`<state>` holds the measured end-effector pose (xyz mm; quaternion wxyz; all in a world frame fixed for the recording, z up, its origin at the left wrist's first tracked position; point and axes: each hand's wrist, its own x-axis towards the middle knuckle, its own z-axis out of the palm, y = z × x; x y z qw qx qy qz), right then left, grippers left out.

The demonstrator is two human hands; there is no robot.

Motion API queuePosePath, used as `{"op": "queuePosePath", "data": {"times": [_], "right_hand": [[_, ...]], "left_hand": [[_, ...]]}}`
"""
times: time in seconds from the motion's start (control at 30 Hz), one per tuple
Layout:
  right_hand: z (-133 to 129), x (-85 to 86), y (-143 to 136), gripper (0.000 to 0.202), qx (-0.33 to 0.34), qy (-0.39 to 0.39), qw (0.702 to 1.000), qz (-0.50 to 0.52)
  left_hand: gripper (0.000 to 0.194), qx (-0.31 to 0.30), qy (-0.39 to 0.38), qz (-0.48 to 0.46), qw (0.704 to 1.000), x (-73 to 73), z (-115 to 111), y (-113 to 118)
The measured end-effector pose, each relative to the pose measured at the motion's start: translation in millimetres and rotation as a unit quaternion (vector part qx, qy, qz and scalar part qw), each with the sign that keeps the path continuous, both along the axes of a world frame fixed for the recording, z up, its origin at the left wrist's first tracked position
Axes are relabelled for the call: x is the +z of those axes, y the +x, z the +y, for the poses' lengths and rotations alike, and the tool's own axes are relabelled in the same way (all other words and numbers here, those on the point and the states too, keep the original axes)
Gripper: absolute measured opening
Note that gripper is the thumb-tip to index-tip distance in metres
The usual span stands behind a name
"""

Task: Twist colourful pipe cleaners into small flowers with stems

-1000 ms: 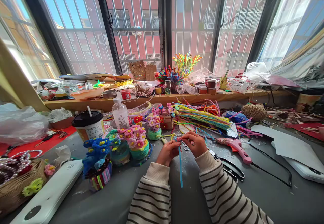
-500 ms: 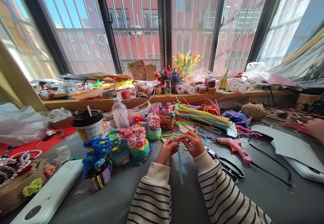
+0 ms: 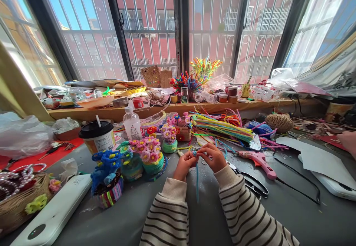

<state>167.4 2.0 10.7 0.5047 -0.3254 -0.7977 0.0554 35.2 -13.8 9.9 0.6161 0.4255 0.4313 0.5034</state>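
A blue pipe cleaner [image 3: 197,183] hangs down from between my hands, its upper end curled into a small loop at my fingertips. My left hand [image 3: 184,164] pinches that curled end from the left. From the right, my right hand [image 3: 213,158] closes thumb and forefinger on the same end. Left of my hands stand pots of pipe-cleaner flowers: a pink bunch [image 3: 149,150] in a green-yellow pot and a blue bunch [image 3: 106,164] in a striped pot. Black-handled pliers [image 3: 253,183] lie beside my right wrist.
A pink glue gun [image 3: 260,160] with a black cord lies to the right. Behind are a bundle of pipe cleaners [image 3: 225,125], a water bottle [image 3: 131,123] and a lidded cup [image 3: 98,138]. Another person's hand [image 3: 347,140] shows at the right edge.
My fingers have shifted slightly around the curled end, and my right hand sits a touch further right. The hanging tail has swung closer to vertical. The other person's hand has moved a little right.
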Motion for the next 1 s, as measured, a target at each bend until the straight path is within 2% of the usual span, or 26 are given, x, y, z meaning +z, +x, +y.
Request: {"op": "queuePosePath", "data": {"times": [0.27,0.5,0.7,0.87,1.0], "right_hand": [[4.8,-3.4,3.3,0.014,-0.002,0.014,0.999,-0.030],[2.0,-3.0,0.5,0.011,-0.036,0.047,0.997,-0.057],[-2.3,-3.0,-4.6,0.015,-0.074,0.095,0.991,-0.063],[-2.8,1.7,-4.0,0.012,-0.041,0.046,0.998,0.018],[0.0,-0.4,-3.0,0.010,-0.026,-0.007,0.998,0.054]], "left_hand": [[0.020,0.013,0.026,0.009,1.000,-4.4,2.2,-0.1],[0.024,0.017,0.055,0.007,0.998,-4.5,2.5,1.0],[0.024,0.018,0.009,-0.031,0.999,-5.4,2.9,0.4],[0.012,-0.038,-0.046,-0.104,0.993,-3.6,-0.3,0.2],[0.011,-0.042,-0.063,-0.133,0.988,-2.5,0.3,-1.2]]}}
